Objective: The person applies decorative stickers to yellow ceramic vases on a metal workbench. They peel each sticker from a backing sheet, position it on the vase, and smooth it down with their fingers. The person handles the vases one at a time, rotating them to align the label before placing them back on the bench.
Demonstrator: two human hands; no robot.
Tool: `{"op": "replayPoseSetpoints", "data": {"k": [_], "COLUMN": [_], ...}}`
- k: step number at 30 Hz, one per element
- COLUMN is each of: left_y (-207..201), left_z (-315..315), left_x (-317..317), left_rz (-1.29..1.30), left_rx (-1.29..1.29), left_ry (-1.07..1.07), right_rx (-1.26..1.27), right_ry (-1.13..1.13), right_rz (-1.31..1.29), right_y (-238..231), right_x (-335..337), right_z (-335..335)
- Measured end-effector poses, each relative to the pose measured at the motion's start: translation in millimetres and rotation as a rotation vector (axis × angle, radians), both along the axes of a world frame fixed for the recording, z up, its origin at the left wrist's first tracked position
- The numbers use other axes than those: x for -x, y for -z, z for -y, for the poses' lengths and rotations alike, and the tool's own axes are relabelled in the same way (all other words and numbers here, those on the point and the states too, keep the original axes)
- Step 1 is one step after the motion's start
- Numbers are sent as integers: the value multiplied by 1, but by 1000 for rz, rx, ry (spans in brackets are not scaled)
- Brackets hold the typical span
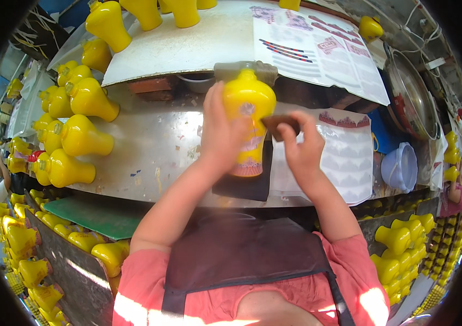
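Observation:
A glossy yellow vase (249, 92) lies on its back in front of me, its neck pointing away and its wide shoulder by a cloth-wrapped support (270, 71). Pale purple and pink decals run down its front. My left hand (219, 130), blurred by motion, grips the vase along its left side. In my right hand (304, 146) is a flat brown scraper (280, 125), pinched between thumb and fingers, its edge close to the vase's right side. Whether it touches the vase I cannot tell. A black cloth (244, 187) lies beneath the vase's base.
Printed decal sheets lie right of the vase (345, 157) and on the raised white board (318, 41). Several yellow vases (87, 136) crowd the left side. A pale blue bucket (399, 167) stands at the right, near a large metal basin (413, 92). Other people work at both sides.

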State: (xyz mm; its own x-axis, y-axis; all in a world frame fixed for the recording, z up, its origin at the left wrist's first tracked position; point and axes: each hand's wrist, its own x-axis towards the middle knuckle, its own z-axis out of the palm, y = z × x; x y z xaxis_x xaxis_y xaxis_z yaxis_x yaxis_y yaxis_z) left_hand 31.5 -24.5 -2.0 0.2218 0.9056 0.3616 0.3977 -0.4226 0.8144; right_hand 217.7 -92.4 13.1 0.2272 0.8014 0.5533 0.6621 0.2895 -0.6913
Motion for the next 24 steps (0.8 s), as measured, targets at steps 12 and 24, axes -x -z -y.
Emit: {"op": "replayPoseSetpoints", "data": {"k": [12, 24], "left_y": [-18, -8], "left_z": [24, 20], "left_x": [4, 5], "left_rz": [-135, 50], "left_rx": [384, 440], "left_ry": [48, 85], "right_rx": [-9, -179], "right_ry": [33, 114], "right_rz": [-50, -157], "right_y": [-17, -6], "right_x": [12, 6], "right_z": [-8, -34]}}
